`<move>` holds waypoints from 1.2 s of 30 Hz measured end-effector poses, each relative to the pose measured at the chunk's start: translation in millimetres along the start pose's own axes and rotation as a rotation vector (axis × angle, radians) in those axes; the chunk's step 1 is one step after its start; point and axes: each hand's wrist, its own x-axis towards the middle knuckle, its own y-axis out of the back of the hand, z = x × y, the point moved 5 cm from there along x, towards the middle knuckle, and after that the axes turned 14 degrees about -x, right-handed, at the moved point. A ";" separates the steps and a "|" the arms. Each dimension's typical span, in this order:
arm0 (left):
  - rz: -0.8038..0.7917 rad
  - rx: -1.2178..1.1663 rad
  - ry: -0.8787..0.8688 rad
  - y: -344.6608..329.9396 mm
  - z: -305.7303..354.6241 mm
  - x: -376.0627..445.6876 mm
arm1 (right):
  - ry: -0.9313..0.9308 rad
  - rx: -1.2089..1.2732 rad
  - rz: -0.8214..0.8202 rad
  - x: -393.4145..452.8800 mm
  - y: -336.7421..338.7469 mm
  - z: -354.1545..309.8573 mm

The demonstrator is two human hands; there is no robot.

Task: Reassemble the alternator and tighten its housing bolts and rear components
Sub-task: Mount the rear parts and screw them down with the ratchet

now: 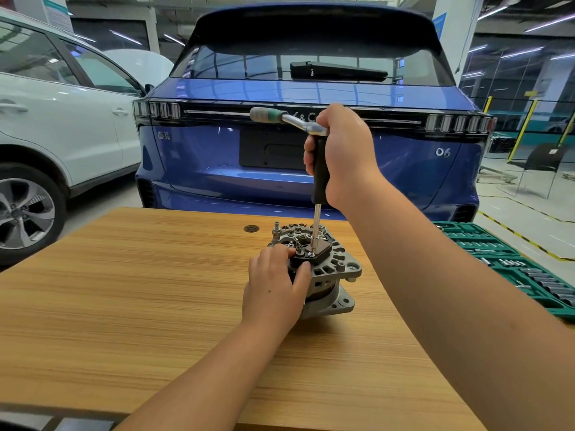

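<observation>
A grey metal alternator stands rear-side up on the wooden table. A black rear component sits on top of it. My left hand grips the alternator's left side, with the thumb and fingers on the black part. My right hand is curled round the black handle of a long vertical driver, which has a ratchet wrench fitted at its top. The driver's shaft runs down to a small bolt on the black component.
A green socket set tray lies open at the table's right edge. A dark round disc is set near the table's far edge. A blue car stands right behind the table, a white car to the left.
</observation>
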 end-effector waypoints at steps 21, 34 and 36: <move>0.002 0.028 -0.012 0.3 1.1 0.2 | 0.255 -0.271 0.134 -7.8 1.1 -8.6; 0.010 0.025 -0.017 0.1 0.6 0.1 | 0.284 -0.217 0.121 -13.2 8.4 -6.7; 0.011 0.026 -0.011 -0.2 0.4 0.3 | 0.252 -0.201 0.133 -12.3 11.4 -5.1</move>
